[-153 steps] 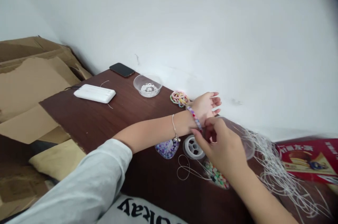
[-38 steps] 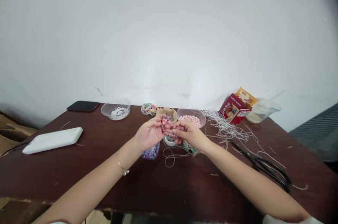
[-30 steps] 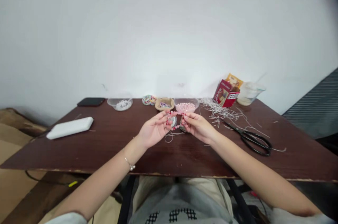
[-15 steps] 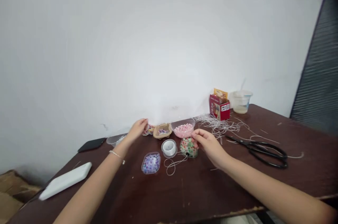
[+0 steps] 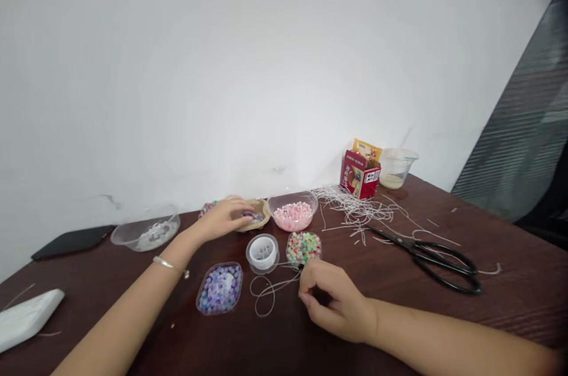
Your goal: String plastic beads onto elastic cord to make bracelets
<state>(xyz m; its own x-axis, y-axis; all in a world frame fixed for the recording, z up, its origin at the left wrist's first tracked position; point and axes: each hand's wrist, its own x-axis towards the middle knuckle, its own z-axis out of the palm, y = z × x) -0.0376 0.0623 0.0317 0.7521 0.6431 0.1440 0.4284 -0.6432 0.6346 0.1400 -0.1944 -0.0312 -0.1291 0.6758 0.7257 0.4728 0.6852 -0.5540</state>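
My left hand (image 5: pixel 227 217) reaches over a brown paper bowl (image 5: pixel 262 221) of small beads, its fingers stretched out over the near left rim. Behind that hand lies a clump of colourful beads (image 5: pixel 206 208), partly hidden. My right hand (image 5: pixel 335 300) hovers above the table with thumb and forefinger curled together; whatever they pinch is too small to make out. Just beyond its fingertips, a loop of thin cord (image 5: pixel 265 294) runs to a small black piece at the green and red bead tray (image 5: pixel 303 247). A white spool (image 5: pixel 262 253) stands left of this tray.
Purple beads fill a clear tray (image 5: pixel 219 288) at front left. Pink beads lie in a clear bowl (image 5: pixel 293 213). Black scissors (image 5: pixel 437 258) and tangled white cords (image 5: pixel 350 203) are on the right, near a red box (image 5: pixel 361 175) and plastic cup (image 5: pixel 396 168). Another clear bowl (image 5: pixel 146 231) stands left.
My left hand has moved from the colourful bead clump to over the brown bowl, its fingers spreading. My right hand has drawn back from the bead containers toward me. The view has shifted.
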